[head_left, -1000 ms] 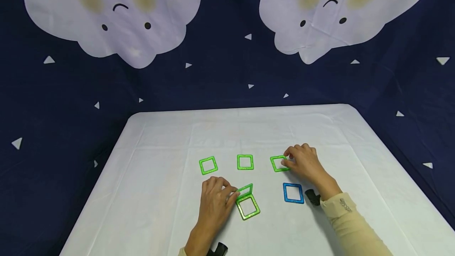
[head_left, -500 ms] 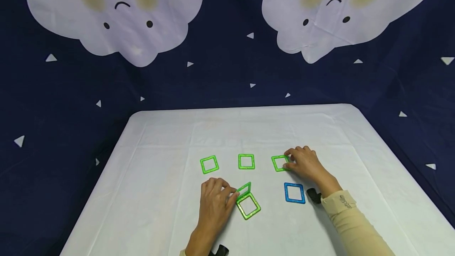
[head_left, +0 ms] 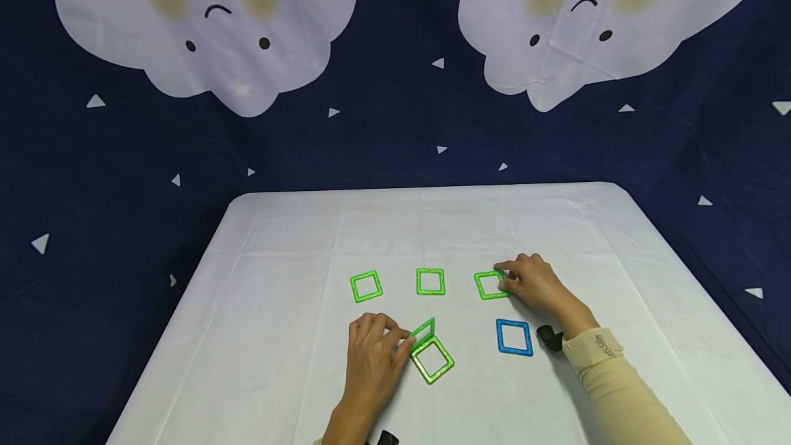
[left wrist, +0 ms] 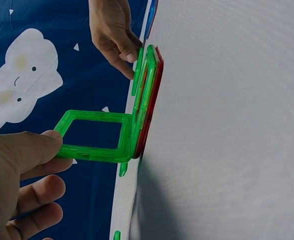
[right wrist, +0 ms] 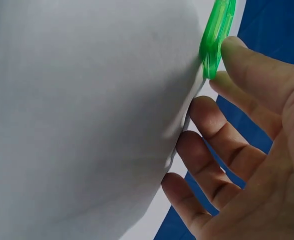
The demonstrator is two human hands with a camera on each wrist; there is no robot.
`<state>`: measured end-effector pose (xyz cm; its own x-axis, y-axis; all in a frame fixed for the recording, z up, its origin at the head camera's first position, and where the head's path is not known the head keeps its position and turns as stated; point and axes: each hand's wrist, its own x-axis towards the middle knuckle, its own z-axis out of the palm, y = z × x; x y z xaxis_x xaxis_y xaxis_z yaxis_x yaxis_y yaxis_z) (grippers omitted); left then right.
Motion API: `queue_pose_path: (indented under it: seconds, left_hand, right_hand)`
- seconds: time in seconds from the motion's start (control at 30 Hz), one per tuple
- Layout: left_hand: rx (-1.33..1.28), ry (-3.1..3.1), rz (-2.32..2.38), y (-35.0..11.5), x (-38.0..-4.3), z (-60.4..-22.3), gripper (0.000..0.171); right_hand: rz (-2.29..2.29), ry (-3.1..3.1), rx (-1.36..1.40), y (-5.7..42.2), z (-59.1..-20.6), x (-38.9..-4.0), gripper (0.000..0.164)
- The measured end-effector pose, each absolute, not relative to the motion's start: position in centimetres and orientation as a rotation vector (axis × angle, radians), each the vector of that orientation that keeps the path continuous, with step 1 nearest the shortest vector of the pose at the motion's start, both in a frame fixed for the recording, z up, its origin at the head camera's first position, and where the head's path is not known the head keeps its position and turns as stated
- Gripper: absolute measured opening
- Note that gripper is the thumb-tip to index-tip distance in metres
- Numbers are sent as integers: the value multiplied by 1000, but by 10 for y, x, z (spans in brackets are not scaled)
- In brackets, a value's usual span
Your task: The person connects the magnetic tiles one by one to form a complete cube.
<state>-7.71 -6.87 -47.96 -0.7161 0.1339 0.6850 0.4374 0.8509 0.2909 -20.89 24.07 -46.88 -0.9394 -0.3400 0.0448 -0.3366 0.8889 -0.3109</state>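
Observation:
My left hand (head_left: 375,360) pinches the outer edge of a green, open-centred square magnetic tile (left wrist: 92,153) between thumb and finger. This tile stands tilted up on one edge of a flat green magnetic tile (head_left: 432,360). Under that flat tile, the left wrist view shows a red layer (left wrist: 156,100). At the right end of the back row, my right hand (head_left: 534,287) pinches the right side of another green magnetic tile (right wrist: 218,37) with thumb and index finger. This one lies flat on the table; its other fingers touch the white cloth.
Two more green magnetic tiles lie flat in the back row, one at left (head_left: 367,286) and one in the middle (head_left: 430,281). A blue magnetic tile (head_left: 514,337) lies before the right hand. A white cloth covers the table (head_left: 296,239); a dark cloud-printed curtain (head_left: 395,136) hangs behind.
The upright tile leans a little further left, and the flat tile beneath it has turned slightly. My right thumb has drawn slightly right along its tile. The head view has shifted a little.

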Motion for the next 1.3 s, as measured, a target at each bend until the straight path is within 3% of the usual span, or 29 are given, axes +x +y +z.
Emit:
queue_pose_path:
  seconds: [0.27,0.7,1.3]
  left_hand:
    - [-401,-2351,-585,-69,-76,-478,11]
    - [-408,-2316,-592,-69,-75,-480,12]
    - [-398,-2318,-584,-69,-76,-480,12]
  right_hand:
    - [-497,3041,-525,240,-469,-209,35]
    - [-623,3051,-450,243,-476,-207,9]
    - [-876,2944,-316,247,-468,-205,13]
